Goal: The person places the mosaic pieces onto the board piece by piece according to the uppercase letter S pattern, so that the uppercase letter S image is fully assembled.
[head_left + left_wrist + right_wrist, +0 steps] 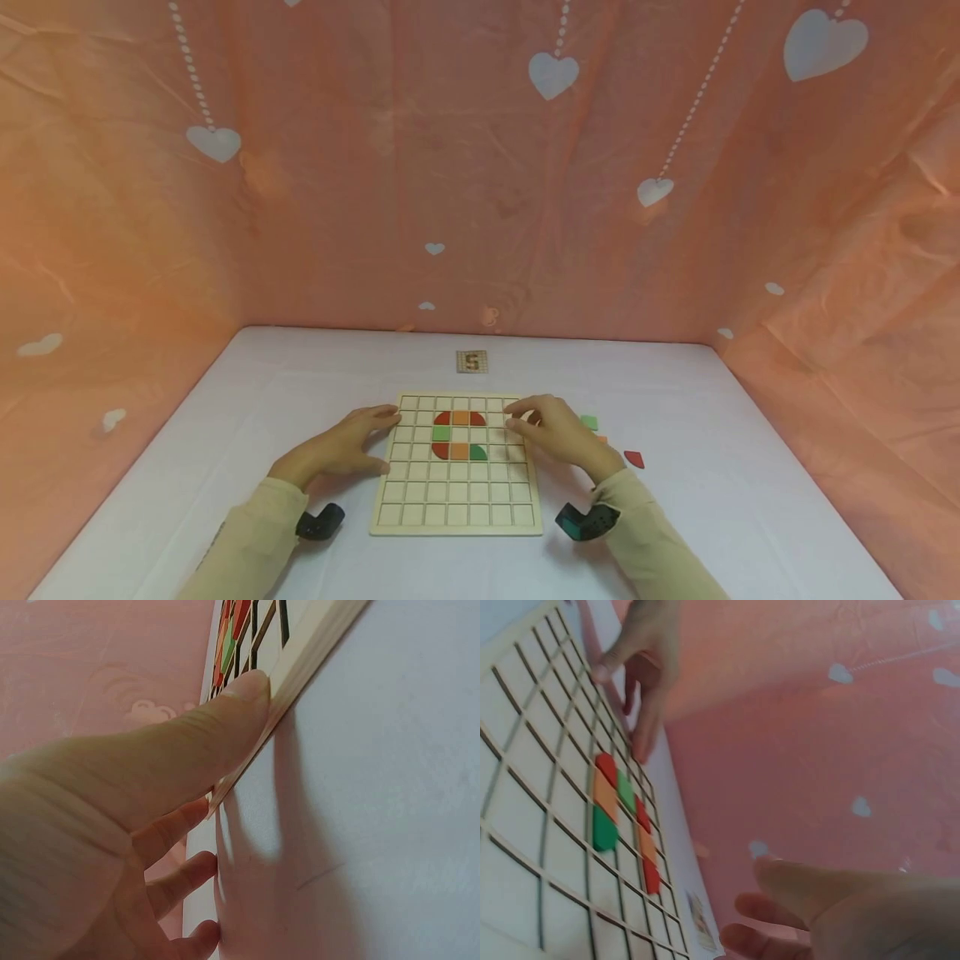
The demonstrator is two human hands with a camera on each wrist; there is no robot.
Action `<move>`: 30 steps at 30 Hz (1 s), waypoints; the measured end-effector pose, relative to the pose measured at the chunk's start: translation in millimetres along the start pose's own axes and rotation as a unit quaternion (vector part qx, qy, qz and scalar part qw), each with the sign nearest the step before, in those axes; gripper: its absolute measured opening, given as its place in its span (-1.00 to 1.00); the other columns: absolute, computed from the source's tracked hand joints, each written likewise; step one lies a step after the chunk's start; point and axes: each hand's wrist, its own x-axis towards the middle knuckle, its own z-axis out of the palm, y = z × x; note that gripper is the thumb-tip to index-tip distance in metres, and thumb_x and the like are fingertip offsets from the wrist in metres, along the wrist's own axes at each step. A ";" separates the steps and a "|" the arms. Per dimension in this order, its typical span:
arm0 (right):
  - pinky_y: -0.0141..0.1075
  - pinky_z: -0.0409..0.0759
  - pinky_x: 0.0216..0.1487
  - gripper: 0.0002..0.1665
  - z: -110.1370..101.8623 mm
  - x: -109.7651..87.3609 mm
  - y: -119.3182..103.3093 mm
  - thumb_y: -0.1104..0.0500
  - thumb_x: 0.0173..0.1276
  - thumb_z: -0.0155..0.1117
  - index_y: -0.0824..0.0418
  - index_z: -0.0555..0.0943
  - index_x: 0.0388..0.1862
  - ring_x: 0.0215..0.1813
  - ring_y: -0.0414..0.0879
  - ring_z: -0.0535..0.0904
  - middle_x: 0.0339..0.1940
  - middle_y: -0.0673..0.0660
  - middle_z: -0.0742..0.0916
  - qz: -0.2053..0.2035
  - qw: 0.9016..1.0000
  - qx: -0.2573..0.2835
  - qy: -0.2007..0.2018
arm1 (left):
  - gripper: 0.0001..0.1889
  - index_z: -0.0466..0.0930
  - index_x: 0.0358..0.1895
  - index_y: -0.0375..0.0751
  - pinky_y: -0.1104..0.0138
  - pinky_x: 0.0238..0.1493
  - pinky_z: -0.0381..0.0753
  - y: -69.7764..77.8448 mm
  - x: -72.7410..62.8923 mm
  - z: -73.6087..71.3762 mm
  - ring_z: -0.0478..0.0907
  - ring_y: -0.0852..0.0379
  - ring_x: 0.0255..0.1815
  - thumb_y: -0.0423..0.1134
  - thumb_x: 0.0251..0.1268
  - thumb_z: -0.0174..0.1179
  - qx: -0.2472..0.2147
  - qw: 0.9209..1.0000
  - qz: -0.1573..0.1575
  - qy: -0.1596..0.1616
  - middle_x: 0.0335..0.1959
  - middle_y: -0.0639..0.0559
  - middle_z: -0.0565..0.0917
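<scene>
A pale wooden grid board (446, 492) lies on the white table. Set in its upper cells are red quarter-round pieces (440, 451), orange squares (461, 418), a light green square (441, 433) and a dark green quarter-round (477, 452). My left hand (341, 446) rests at the board's left side, fingers spread; its thumb (225, 712) touches the edge in the left wrist view. Over the upper right edge of the board hovers my right hand (558, 432), fingers loosely bent. No piece shows between its thumb and fingers (769, 911) in the right wrist view.
Right of the board lie a loose light green piece (588, 422), an orange piece (602, 438) partly hidden by the right hand, and a red quarter-round (634, 459). A small pattern card (472, 362) lies behind the board. Pink cloth with hearts (480, 183) surrounds the table.
</scene>
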 end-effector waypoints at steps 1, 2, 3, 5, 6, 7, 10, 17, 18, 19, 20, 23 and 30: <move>-0.37 0.58 -0.27 -0.66 -2.5 0.2 1.3 0.11 0.47 0.26 0.26 0.72 0.09 -0.21 -0.16 0.60 -0.02 0.18 0.79 0.004 1.000 0.002 0.005 | -0.13 0.33 0.47 -0.37 -0.28 0.58 0.09 -0.2 -0.1 0.0 0.06 -0.41 0.59 -0.17 0.08 0.50 0.001 1.000 0.000 0.000 0.59 -0.31 0.21; -0.37 0.58 -0.28 -0.67 -5.2 0.2 2.7 0.12 0.47 0.26 0.26 0.72 0.09 -0.21 -0.16 0.60 0.00 0.19 0.79 0.007 1.000 0.003 0.010 | -0.13 0.33 0.47 -0.36 -0.27 0.58 0.10 -0.7 0.0 0.1 0.06 -0.41 0.60 -0.17 0.08 0.50 0.001 1.000 -0.001 0.000 0.59 -0.31 0.21; -0.35 0.59 -0.29 -0.67 -7.7 0.2 4.2 0.13 0.47 0.26 0.27 0.72 0.08 -0.21 -0.14 0.61 0.02 0.21 0.79 0.012 1.000 0.008 0.015 | -0.13 0.33 0.47 -0.35 -0.27 0.58 0.09 -0.7 0.0 0.0 0.06 -0.40 0.60 -0.16 0.08 0.50 0.000 1.000 -0.002 0.000 0.59 -0.30 0.21; -0.35 0.58 -0.29 -0.67 -12.5 0.1 7.5 0.14 0.46 0.26 0.28 0.73 0.08 -0.21 -0.13 0.61 0.05 0.22 0.78 0.022 0.999 0.010 0.025 | -0.13 0.33 0.47 -0.35 -0.27 0.58 0.09 -0.8 0.1 -0.1 0.06 -0.40 0.60 -0.16 0.08 0.50 0.001 1.000 -0.002 0.000 0.59 -0.29 0.21; -0.36 0.58 -0.29 -0.67 -14.8 -0.2 9.4 0.14 0.46 0.26 0.28 0.72 0.09 -0.20 -0.13 0.62 0.06 0.22 0.78 0.027 0.999 0.011 0.030 | -0.13 0.33 0.47 -0.35 -0.27 0.58 0.09 -0.7 0.0 -0.1 0.06 -0.41 0.60 -0.15 0.08 0.50 0.002 1.000 -0.001 0.000 0.59 -0.29 0.21; -0.36 0.59 -0.35 -0.67 -16.8 -0.4 11.1 0.14 0.46 0.27 0.27 0.72 0.10 -0.21 -0.13 0.61 0.06 0.22 0.77 0.036 0.999 0.014 0.033 | -0.13 0.33 0.47 -0.35 -0.27 0.58 0.09 -0.8 0.0 -0.1 0.06 -0.41 0.60 -0.16 0.08 0.50 0.001 1.000 -0.002 0.000 0.59 -0.29 0.21; -0.36 0.60 -0.40 -0.65 -22.6 -1.1 17.2 0.11 0.47 0.27 0.25 0.71 0.13 -0.28 -0.12 0.63 0.06 0.23 0.78 0.056 0.997 0.017 0.040 | -0.13 0.34 0.47 -0.35 -0.28 0.58 0.10 -0.5 -0.4 -0.2 0.06 -0.41 0.60 -0.16 0.07 0.50 0.000 1.000 0.000 -0.001 0.59 -0.30 0.21; -0.32 0.68 -0.21 -0.64 -36.6 -2.9 31.7 0.14 0.48 0.26 0.29 0.69 0.14 -0.10 -0.03 0.70 0.12 0.24 0.77 0.064 0.997 0.018 0.049 | -0.13 0.34 0.47 -0.35 -0.28 0.58 0.10 0.2 -0.5 -0.1 0.06 -0.41 0.60 -0.16 0.07 0.51 0.000 1.000 0.000 -0.001 0.59 -0.31 0.21; -0.34 0.67 -0.21 -0.64 -38.2 -3.3 33.6 0.13 0.48 0.26 0.29 0.70 0.14 -0.11 -0.03 0.69 0.13 0.24 0.76 0.069 0.996 0.019 0.051 | -0.13 0.34 0.47 -0.35 -0.28 0.58 0.10 0.3 -0.4 -0.2 0.06 -0.41 0.60 -0.16 0.07 0.50 0.001 1.000 0.001 0.000 0.58 -0.31 0.22; -0.34 0.67 -0.22 -0.64 -39.7 -3.8 35.6 0.14 0.48 0.26 0.29 0.69 0.14 -0.11 -0.01 0.69 0.14 0.25 0.76 0.074 0.996 0.021 0.052 | -0.13 0.33 0.47 -0.35 -0.28 0.58 0.10 0.4 -0.4 -0.2 0.06 -0.42 0.59 -0.16 0.07 0.50 0.002 1.000 0.002 0.000 0.58 -0.31 0.22; -0.35 0.67 -0.23 -0.64 -41.3 -4.5 37.6 0.13 0.48 0.25 0.29 0.69 0.14 -0.11 0.00 0.69 0.15 0.26 0.75 0.080 0.995 0.023 0.051 | -0.13 0.33 0.47 -0.36 -0.28 0.58 0.10 0.3 -0.4 -0.3 0.07 -0.42 0.59 -0.16 0.07 0.50 0.003 1.000 0.003 0.000 0.58 -0.32 0.22; -0.36 0.69 -0.27 -0.63 -44.9 -5.9 43.5 0.13 0.49 0.24 0.30 0.68 0.16 -0.13 0.05 0.69 0.15 0.28 0.74 0.100 0.993 0.035 0.049 | -0.13 0.33 0.47 -0.36 -0.28 0.57 0.10 0.1 -0.2 -0.2 0.07 -0.42 0.59 -0.16 0.08 0.50 0.006 1.000 0.006 0.000 0.58 -0.32 0.22; -0.31 0.71 -0.25 -0.62 -50.7 -9.7 56.9 0.15 0.51 0.21 0.35 0.66 0.17 -0.21 0.03 0.69 0.10 0.31 0.75 0.117 0.991 0.042 0.041 | -0.13 0.32 0.46 -0.39 -0.28 0.57 0.10 -1.2 0.6 0.0 0.07 -0.44 0.58 -0.16 0.09 0.50 0.009 1.000 0.014 0.001 0.57 -0.34 0.22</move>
